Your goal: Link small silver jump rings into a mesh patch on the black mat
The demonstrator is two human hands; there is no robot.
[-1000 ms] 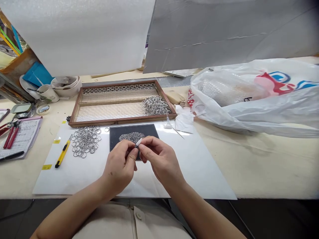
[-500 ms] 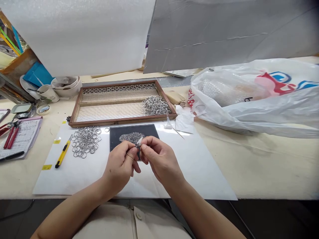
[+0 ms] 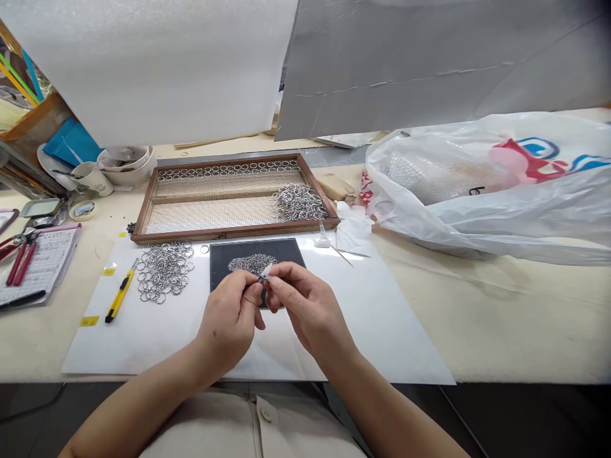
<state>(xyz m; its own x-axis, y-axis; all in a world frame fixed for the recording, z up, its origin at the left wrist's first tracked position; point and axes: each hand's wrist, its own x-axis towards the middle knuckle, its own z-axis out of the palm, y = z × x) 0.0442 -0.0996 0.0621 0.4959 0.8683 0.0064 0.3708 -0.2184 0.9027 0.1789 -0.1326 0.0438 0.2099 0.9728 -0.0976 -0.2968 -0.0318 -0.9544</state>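
Above the black mat (image 3: 218, 254) my two hands meet with fingertips almost touching. My left hand (image 3: 231, 312) is closed in a pinch on a small metal piece (image 3: 262, 279), mostly covered by the fingers. Thumb and forefinger of my right hand (image 3: 308, 302) are pinched together at a small pale, pointed piece (image 3: 268, 270), whose kind I cannot make out. Just behind the fingers, a heap of tiny metal rings (image 3: 251, 261) lies on the mat. Larger metal rings (image 3: 165, 270) form a loose pile to the left, with one single ring (image 3: 205, 249) apart from it.
A wood-framed mesh tray (image 3: 191, 236) holds rows of rings and a ring heap (image 3: 300, 203). Left lie a yellow utility knife (image 3: 121, 294), red-handled pliers (image 3: 21, 262) and a notebook (image 3: 60, 261). A glue nozzle (image 3: 321, 239), a tissue (image 3: 354, 229) and a plastic bag (image 3: 453, 216) are rightward.
Both hands stay at nearly the same spot, with only slight shifts of the fingers. The fingers of my left hand have curled in a little. Nothing else has moved.
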